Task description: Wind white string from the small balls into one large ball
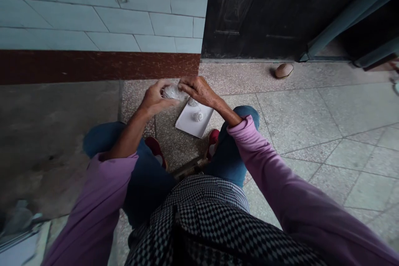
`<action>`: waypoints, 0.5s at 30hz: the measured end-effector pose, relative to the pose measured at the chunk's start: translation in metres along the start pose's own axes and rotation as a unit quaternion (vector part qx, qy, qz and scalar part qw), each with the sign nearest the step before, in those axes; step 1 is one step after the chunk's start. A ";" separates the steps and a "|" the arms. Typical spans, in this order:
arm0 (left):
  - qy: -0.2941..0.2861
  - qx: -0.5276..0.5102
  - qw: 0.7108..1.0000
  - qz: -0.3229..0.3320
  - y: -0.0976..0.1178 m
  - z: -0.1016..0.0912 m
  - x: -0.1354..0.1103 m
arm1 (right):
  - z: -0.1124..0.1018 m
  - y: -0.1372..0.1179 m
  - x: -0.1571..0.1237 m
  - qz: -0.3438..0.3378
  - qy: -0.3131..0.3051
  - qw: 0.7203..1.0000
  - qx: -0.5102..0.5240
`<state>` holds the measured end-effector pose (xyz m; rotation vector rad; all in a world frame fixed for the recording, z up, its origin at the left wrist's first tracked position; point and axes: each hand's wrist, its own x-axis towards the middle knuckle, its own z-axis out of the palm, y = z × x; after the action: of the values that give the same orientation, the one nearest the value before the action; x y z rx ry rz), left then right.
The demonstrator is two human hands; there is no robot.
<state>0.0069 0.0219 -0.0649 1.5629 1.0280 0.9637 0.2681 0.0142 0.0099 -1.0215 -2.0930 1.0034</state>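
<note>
I sit low with my knees apart, both arms stretched out over the floor. My left hand (155,97) cups a white fluffy ball of thread (172,92), fingers curled round it. My right hand (197,89) pinches the same ball from the right with its fingertips pressed together. Below the hands lies a white sheet (188,124) on the stone floor, with a smaller white ball (197,116) resting on it and another partly hidden under my right hand.
A dark door (274,12) stands ahead on the right, a tiled wall with a red-brown skirting (93,66) on the left. A tan rounded object (284,70) lies by the door. My red shoes (156,147) flank the sheet. Grey objects sit at the lower left.
</note>
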 end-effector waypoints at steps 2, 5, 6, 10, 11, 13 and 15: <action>-0.043 0.003 0.999 -0.022 0.012 0.004 -0.007 | -0.005 0.008 0.004 0.029 0.033 0.999 0.020; -0.072 -0.052 0.996 -0.026 0.029 0.010 -0.013 | -0.003 0.023 0.011 0.051 0.052 0.994 0.078; -0.066 -0.081 0.994 -0.021 0.033 0.012 -0.014 | 0.001 0.028 0.013 0.052 0.055 0.992 0.100; -0.025 -0.164 0.986 -0.015 0.039 0.016 -0.012 | 0.021 0.041 0.021 0.068 0.075 0.979 0.174; -0.017 -0.177 0.984 -0.017 0.039 0.017 -0.011 | 0.025 0.043 0.022 0.080 0.074 0.975 0.194; -0.011 -0.199 0.980 -0.024 0.039 0.017 -0.009 | 0.031 0.045 0.022 0.106 0.065 0.964 0.237; -0.002 -0.213 0.977 -0.028 0.040 0.016 -0.007 | 0.036 0.047 0.021 0.129 0.046 0.952 0.273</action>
<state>0.0257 0.0046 -0.0297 1.1728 0.7930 1.0605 0.2472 0.0383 -0.0442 -1.0312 -1.4935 1.5238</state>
